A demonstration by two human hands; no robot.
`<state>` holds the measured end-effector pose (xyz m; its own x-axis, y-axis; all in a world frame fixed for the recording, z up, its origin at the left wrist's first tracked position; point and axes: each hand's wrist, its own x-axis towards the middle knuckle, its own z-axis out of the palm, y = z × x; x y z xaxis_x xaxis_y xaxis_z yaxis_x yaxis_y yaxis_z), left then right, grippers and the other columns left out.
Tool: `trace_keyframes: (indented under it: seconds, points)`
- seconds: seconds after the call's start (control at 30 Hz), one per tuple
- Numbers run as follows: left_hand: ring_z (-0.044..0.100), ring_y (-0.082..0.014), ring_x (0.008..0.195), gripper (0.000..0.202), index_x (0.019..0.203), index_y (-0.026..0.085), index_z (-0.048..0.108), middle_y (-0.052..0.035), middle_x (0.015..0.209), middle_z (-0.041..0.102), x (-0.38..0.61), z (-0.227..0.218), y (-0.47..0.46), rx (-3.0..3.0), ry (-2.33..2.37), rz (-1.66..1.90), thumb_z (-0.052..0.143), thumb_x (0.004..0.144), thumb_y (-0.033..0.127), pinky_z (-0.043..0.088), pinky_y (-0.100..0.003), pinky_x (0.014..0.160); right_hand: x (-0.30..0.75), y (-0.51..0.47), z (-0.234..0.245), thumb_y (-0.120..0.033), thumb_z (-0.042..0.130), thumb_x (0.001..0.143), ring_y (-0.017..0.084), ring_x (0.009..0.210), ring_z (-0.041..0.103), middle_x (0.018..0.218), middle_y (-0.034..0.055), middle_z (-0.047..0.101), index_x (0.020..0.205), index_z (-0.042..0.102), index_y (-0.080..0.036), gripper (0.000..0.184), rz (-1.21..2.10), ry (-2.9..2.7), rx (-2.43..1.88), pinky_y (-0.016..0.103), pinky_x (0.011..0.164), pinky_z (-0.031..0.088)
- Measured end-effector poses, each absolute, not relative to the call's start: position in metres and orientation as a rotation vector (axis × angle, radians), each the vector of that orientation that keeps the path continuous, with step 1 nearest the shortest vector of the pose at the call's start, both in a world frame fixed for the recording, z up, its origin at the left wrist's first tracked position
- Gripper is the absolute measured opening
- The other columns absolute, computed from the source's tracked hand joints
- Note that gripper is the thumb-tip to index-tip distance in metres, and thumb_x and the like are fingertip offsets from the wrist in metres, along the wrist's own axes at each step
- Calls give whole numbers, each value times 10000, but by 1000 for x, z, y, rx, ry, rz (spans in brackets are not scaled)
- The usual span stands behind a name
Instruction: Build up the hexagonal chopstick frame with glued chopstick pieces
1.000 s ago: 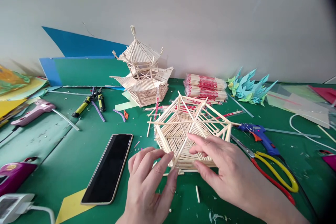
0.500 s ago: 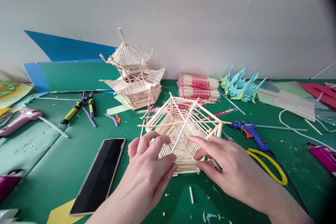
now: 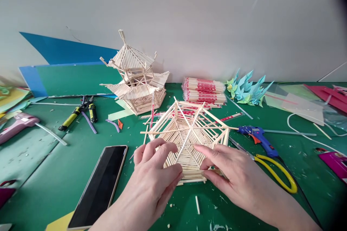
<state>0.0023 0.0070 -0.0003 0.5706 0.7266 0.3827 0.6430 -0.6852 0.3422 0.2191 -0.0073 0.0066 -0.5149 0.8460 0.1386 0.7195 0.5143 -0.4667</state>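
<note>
A six-sided frame (image 3: 173, 140) built of bare wooden chopsticks stands on the green table in front of me, with long sticks crossing over its top. My left hand (image 3: 157, 169) grips its near left side, fingers bent and thumb at the near edge. At the near right corner, my right hand (image 3: 227, 169) holds the same edge between thumb and fingers, its index finger stretched over the inside. Parts of the near rim are hidden behind both hands. A short cut stick (image 3: 197, 205) lies on the table just in front of the frame.
Behind stand a chopstick pagoda (image 3: 132, 75), packs of wrapped chopsticks (image 3: 204, 90) and folded blue paper (image 3: 249, 86). To the right lie a blue glue gun (image 3: 257, 138) and yellow-handled scissors (image 3: 279, 173). On the left are a phone (image 3: 99, 186), pliers (image 3: 71, 118) and a pink glue gun (image 3: 21, 124).
The view has shifted slightly. Both hands keep nearly the same place on the chopstick frame, with only slight finger movement.
</note>
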Motion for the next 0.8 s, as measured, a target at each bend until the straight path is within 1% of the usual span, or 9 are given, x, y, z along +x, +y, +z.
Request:
trace_keyframes:
  seconds: [0.27,0.8]
  points:
    - [433,-274,1021,219,753,246,635,-64,1030,542,1,4,4,2633,1161,718,488,803,92,330,-450,765,218,-7,7,-107,485,866,171,827,582,874,2,641,1321,359,-227,487,546,-2389,-1280,340,708,481]
    - [433,-269,1007,206,744,233,633,-61,1012,543,1,4,4,2623,1169,672,491,814,102,332,-431,759,218,-8,7,-102,498,860,169,846,574,893,-1,643,1292,386,-243,468,562,-2375,-1289,343,729,475]
